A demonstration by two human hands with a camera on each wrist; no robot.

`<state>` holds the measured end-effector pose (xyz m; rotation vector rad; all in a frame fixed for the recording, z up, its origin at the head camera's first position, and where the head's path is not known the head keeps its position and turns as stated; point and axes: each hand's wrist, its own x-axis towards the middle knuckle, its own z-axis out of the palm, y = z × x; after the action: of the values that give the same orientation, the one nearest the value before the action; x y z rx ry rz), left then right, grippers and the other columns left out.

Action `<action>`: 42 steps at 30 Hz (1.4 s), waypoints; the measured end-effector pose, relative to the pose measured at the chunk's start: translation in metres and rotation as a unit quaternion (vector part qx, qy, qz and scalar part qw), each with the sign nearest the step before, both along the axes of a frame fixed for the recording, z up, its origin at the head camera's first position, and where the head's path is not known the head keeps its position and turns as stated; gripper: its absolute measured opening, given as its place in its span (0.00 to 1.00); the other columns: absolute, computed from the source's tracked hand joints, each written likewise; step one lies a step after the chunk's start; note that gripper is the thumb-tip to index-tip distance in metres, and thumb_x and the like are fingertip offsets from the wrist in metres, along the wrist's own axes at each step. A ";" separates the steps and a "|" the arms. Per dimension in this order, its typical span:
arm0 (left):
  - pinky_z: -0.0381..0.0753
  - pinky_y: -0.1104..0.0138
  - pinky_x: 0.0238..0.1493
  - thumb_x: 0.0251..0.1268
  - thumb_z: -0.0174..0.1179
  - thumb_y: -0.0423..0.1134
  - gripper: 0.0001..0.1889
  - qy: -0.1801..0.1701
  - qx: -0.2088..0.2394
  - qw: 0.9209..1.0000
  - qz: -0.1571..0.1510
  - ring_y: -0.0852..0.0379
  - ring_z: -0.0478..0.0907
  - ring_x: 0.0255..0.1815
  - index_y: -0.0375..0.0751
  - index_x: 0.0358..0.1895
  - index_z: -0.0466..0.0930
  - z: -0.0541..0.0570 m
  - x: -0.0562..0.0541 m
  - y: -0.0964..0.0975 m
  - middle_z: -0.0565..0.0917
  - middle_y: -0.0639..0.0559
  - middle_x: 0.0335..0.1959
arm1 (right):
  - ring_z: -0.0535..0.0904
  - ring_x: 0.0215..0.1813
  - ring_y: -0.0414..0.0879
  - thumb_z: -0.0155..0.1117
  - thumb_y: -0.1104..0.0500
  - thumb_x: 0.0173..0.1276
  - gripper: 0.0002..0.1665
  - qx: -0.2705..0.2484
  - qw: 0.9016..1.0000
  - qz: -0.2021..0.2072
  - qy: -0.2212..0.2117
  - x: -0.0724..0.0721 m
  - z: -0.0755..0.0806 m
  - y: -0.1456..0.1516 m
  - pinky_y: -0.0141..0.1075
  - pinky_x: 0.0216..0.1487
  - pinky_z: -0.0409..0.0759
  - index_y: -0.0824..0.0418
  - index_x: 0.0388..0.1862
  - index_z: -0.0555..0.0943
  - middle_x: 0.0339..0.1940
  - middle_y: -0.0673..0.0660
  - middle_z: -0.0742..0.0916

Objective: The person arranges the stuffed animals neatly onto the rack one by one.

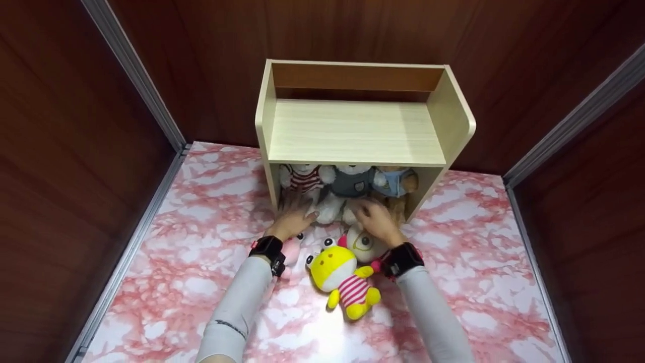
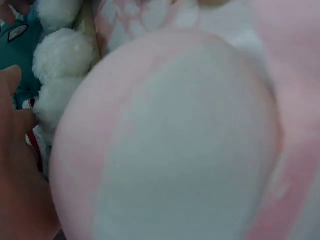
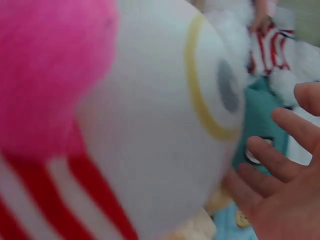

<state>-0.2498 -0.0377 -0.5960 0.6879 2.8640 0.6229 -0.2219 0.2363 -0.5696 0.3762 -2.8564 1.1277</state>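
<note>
Inside the shelf's lower compartment sit three plush toys: one in a red-striped top (image 1: 304,180), a white one in a blue-green top (image 1: 351,182) and a brown one in light blue (image 1: 395,181). My left hand (image 1: 295,218) reaches to the striped toy's lower part, fingers extended; contact is unclear. My right hand (image 1: 375,218) is before the middle toy's legs, its fingers spread and loosely bent in the right wrist view, holding nothing. Under my right wrist lies a white plush with glasses (image 3: 160,115). A pink plush (image 2: 185,140) lies under my left wrist.
A yellow frog-like plush (image 1: 347,282) in a striped top lies on the pink marbled floor (image 1: 201,201) between my forearms. The wooden shelf (image 1: 352,131) has a bare upper board and raised sides. Dark brown panels (image 1: 60,176) enclose the area.
</note>
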 end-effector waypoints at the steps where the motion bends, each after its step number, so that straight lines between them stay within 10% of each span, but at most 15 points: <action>1: 0.38 0.39 0.80 0.84 0.44 0.55 0.32 0.004 0.006 1.000 0.000 0.30 0.40 0.83 0.38 0.80 0.63 0.001 0.002 0.000 0.46 0.31 0.83 | 0.79 0.63 0.62 0.63 0.59 0.77 0.18 -0.002 1.000 -0.007 0.007 0.002 0.003 0.004 0.54 0.68 0.74 0.65 0.60 0.84 0.61 0.66 0.84; 12: 0.45 0.38 0.79 0.80 0.55 0.43 0.27 0.023 0.156 0.987 -0.022 0.28 0.46 0.81 0.31 0.74 0.70 0.000 0.024 -0.023 0.54 0.28 0.81 | 0.78 0.66 0.65 0.62 0.57 0.79 0.26 -0.022 0.995 -0.075 0.060 0.029 0.018 0.039 0.57 0.68 0.72 0.63 0.72 0.76 0.65 0.69 0.82; 18: 0.57 0.43 0.78 0.80 0.56 0.40 0.24 -0.012 0.229 0.973 0.000 0.33 0.57 0.79 0.33 0.73 0.72 0.003 0.036 -0.045 0.59 0.33 0.80 | 0.78 0.64 0.65 0.62 0.55 0.79 0.28 -0.020 0.993 -0.112 0.039 0.041 0.016 0.056 0.58 0.67 0.72 0.65 0.72 0.75 0.64 0.70 0.81; 24: 0.67 0.46 0.73 0.78 0.58 0.33 0.20 0.034 0.256 0.965 0.046 0.34 0.73 0.68 0.30 0.68 0.76 -0.010 0.051 -0.062 0.73 0.32 0.70 | 0.79 0.62 0.64 0.63 0.57 0.78 0.26 -0.037 0.991 -0.114 0.051 0.053 0.012 0.071 0.57 0.65 0.73 0.66 0.71 0.77 0.63 0.69 0.82; 29: 0.63 0.45 0.75 0.75 0.63 0.39 0.27 0.024 0.245 0.965 0.092 0.33 0.67 0.73 0.29 0.71 0.71 -0.017 0.064 -0.072 0.70 0.31 0.73 | 0.78 0.64 0.62 0.61 0.57 0.78 0.27 -0.046 0.989 -0.134 0.035 0.062 0.009 0.082 0.56 0.67 0.72 0.67 0.71 0.76 0.63 0.68 0.83; 35: 0.62 0.43 0.75 0.64 0.71 0.57 0.51 -0.078 0.149 0.976 0.136 0.32 0.63 0.76 0.34 0.81 0.57 -0.021 0.072 -0.076 0.61 0.29 0.78 | 0.80 0.63 0.59 0.59 0.62 0.78 0.23 -0.072 0.984 -0.156 0.041 0.073 0.005 0.091 0.55 0.61 0.77 0.67 0.69 0.78 0.60 0.67 0.85; 42: 0.75 0.43 0.63 0.60 0.74 0.59 0.45 -0.095 0.098 0.977 0.167 0.32 0.76 0.62 0.43 0.76 0.66 -0.034 0.066 -0.065 0.74 0.31 0.66 | 0.84 0.56 0.60 0.59 0.66 0.76 0.19 -0.104 0.976 -0.176 0.076 0.080 0.001 0.094 0.54 0.55 0.83 0.67 0.63 0.82 0.54 0.66 0.87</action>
<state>-0.1835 -0.1028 -0.6296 0.1515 2.7795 0.9691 -0.1416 0.3305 -0.5687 -0.0539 -2.5068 1.2461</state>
